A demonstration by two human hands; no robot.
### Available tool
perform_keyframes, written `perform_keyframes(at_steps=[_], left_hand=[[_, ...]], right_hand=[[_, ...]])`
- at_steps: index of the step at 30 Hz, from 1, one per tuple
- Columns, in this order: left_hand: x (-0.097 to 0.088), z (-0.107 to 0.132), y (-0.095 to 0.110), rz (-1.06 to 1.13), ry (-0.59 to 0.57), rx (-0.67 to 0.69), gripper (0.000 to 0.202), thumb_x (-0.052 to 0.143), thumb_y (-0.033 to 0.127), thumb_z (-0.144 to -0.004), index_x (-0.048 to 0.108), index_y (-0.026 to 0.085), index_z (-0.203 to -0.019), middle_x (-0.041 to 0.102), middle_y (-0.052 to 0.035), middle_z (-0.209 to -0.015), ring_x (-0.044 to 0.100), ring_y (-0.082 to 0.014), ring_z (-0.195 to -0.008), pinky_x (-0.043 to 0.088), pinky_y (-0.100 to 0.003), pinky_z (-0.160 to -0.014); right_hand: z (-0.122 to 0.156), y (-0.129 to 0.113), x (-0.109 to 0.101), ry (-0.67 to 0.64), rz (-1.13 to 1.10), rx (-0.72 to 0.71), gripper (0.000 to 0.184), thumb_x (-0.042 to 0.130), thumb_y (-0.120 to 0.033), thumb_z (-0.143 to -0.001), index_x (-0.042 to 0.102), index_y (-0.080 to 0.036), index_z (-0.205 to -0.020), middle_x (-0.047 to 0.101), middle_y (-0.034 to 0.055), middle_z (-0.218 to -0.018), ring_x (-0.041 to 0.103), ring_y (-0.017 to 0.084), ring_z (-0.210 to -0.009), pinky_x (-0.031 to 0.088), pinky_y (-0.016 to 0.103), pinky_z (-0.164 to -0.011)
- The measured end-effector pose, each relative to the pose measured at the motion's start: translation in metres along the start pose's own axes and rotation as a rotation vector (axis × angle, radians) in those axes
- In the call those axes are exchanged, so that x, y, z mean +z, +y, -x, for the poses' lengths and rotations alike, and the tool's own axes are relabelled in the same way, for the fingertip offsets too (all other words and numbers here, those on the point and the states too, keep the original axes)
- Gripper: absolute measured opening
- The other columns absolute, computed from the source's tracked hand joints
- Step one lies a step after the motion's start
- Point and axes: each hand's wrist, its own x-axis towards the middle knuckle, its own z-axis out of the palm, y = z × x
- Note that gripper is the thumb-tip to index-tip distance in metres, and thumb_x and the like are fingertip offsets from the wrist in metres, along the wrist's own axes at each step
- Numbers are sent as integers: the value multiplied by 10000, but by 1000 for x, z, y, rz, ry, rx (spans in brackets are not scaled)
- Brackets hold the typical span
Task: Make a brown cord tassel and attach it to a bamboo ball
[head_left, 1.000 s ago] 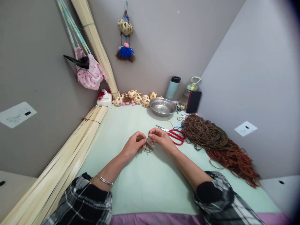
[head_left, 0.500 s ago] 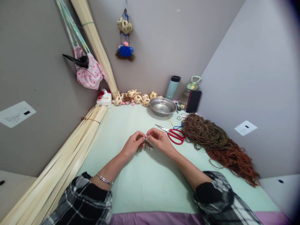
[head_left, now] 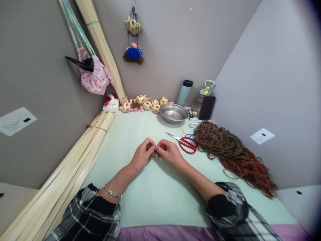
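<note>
The shallow, round, silver bowl [head_left: 174, 115] at the far side is smooth, shiny metal. At right, the red-handled scissors [head_left: 179, 138] have bright metal blades [head_left: 173, 136] and glossy, plastic-looking handles [head_left: 184, 151]; the brown-and-rust heap of cord [head_left: 219, 138] is rough and stringy. The long, pale, flat strips [head_left: 67, 177] at left show smooth, matt, wood-like faces. The small brown bunch [head_left: 157, 153] at centre, mostly hidden, seems fibrous.
</note>
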Motion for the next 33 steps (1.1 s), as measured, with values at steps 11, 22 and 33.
perform_keyframes(at_steps=[11,22,33], left_hand=[[0,3,-2,-50,-57,56,146,505,357,-897,519,214,-916,507,39,-639,460,-113,-593,349,-231,-580],[-2,-2,1,73,-102,-44,207,571,387,-846,507,193,-877,517,34,-609,464,-107,-564,328,-222,-546],[-3,-1,5,135,-14,-104,166,573,352,-838,517,196,-855,512,44,-582,447,-93,-527,303,-211,-511]], right_hand=[[-5,7,3,34,-148,97,142,552,-300,-746,505,-195,-663,529,-22,-598,470,132,-584,345,239,-548],[-3,7,-3,33,166,34,83,509,-205,-773,591,-206,-764,622,-9,-703,488,136,-603,319,257,-588],[-12,10,-17,17,-137,-106,303,486,-441,-928,617,-181,-843,611,24,-803,530,167,-752,401,276,-696]])
